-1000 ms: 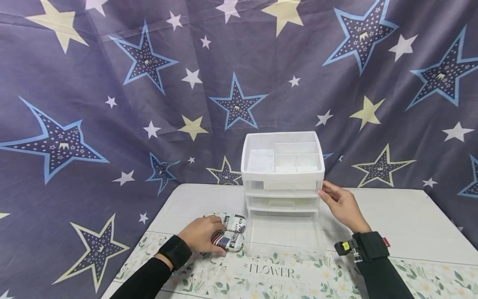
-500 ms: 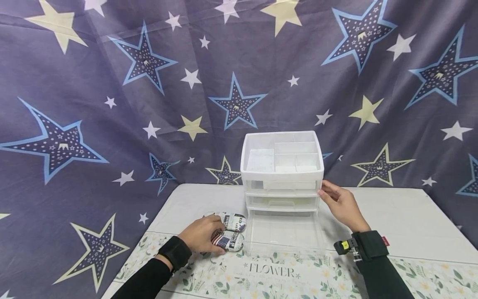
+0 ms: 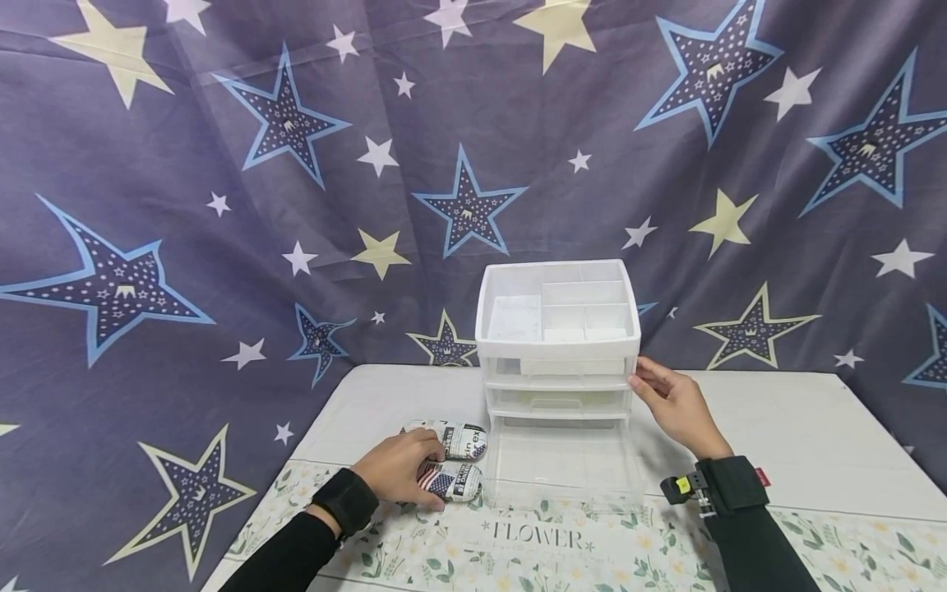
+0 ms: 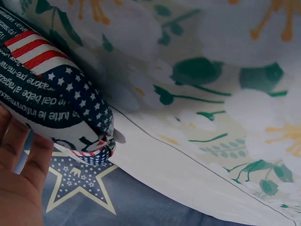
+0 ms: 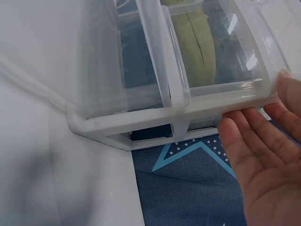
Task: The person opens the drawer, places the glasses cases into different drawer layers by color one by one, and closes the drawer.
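Two rounded fabric bundles with newsprint and flag patterns lie one behind the other, left of a drawer unit [image 3: 558,349]. My left hand [image 3: 399,467] holds the nearer bundle [image 3: 453,481], thumb on its near side and fingers over it. The far bundle [image 3: 466,441] sits just behind. In the left wrist view the fingers [image 4: 21,157] lie along the underside of the printed fabric [image 4: 61,89]. My right hand [image 3: 676,407] grips the unit's right front upright at middle height. In the right wrist view its fingertips [image 5: 230,129] press the white frame [image 5: 211,106].
The clear bottom drawer [image 3: 564,469] is pulled out toward me, over the flower-printed cloth [image 3: 533,559]. A green item [image 5: 200,47] shows through another drawer. White dividers [image 3: 565,304] split the top tray. Behind the table hangs a star-patterned curtain [image 3: 547,205].
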Tool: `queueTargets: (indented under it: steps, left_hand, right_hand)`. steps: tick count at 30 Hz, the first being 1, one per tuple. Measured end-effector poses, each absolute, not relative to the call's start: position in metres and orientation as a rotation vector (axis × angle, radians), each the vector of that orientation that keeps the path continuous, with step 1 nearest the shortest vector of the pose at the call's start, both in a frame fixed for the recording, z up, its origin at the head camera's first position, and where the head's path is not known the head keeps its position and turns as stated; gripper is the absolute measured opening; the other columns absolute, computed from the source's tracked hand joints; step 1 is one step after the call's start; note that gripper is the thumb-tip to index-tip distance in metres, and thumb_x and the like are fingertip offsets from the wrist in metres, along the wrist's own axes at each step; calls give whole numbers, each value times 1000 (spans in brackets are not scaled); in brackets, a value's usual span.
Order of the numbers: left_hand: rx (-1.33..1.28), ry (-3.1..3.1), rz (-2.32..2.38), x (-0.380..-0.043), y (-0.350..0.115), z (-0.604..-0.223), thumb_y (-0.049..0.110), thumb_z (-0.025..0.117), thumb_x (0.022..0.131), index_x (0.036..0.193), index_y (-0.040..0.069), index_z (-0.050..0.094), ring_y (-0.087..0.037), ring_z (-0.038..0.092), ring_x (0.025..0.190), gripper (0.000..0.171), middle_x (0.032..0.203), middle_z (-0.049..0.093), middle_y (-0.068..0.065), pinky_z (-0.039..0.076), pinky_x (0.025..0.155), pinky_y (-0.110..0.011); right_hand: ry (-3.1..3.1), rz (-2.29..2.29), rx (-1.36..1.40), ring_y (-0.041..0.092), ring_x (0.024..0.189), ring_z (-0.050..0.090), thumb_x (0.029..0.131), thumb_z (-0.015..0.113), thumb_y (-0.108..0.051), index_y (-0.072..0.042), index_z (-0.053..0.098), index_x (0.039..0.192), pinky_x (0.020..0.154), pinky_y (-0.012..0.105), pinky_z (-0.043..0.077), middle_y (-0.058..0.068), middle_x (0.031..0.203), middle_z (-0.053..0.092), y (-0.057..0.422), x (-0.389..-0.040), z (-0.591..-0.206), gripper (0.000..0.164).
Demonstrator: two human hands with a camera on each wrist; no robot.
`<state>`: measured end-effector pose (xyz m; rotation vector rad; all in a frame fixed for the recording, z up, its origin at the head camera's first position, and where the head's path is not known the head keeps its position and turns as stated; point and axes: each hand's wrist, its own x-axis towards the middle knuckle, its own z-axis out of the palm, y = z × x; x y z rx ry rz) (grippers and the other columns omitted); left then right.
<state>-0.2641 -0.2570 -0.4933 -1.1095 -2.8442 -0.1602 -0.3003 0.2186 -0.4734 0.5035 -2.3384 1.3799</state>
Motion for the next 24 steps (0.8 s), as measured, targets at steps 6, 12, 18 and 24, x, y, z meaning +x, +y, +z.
queueTargets:
  steps: [6, 12, 18, 24]
  left_hand:
    - [-1097, -2935, -201, -262, -257, -486, 72, 83, 68, 111, 18, 72, -6, 54, 93, 69, 106, 61, 9, 55, 79, -28]
    - [-1080, -3047, -210, -263, -255, -479, 62, 88, 70, 120, 14, 74, -12, 59, 103, 71, 113, 65, 5, 56, 90, -33]
    - [-1033, -3109, -202, -263, -252, -478, 57, 91, 69, 121, 13, 74, -8, 55, 97, 70, 114, 62, 5, 55, 81, -30]
    - [-1014, -3105, -260, -260, -252, -478, 52, 93, 69, 119, 13, 74, -4, 52, 90, 66, 111, 61, 7, 53, 78, -27]
  right_hand:
    - [-2343, 1378, 504, 40, 112, 68, 106, 61, -26, 5, 51, 147, 84, 3, 46, 26, 126, 67, 219, -300, -473, 53]
    - [-2340, 1382, 513, 41, 113, 68, 106, 62, -25, 5, 50, 147, 84, 3, 46, 26, 126, 67, 220, -299, -472, 53]
    - [-2337, 1376, 511, 40, 113, 67, 106, 62, -25, 5, 50, 147, 84, 2, 45, 26, 127, 67, 220, -299, -473, 53]
    - [-2331, 1383, 517, 41, 113, 67, 105, 62, -25, 6, 50, 147, 84, 2, 45, 26, 126, 67, 219, -300, -472, 52]
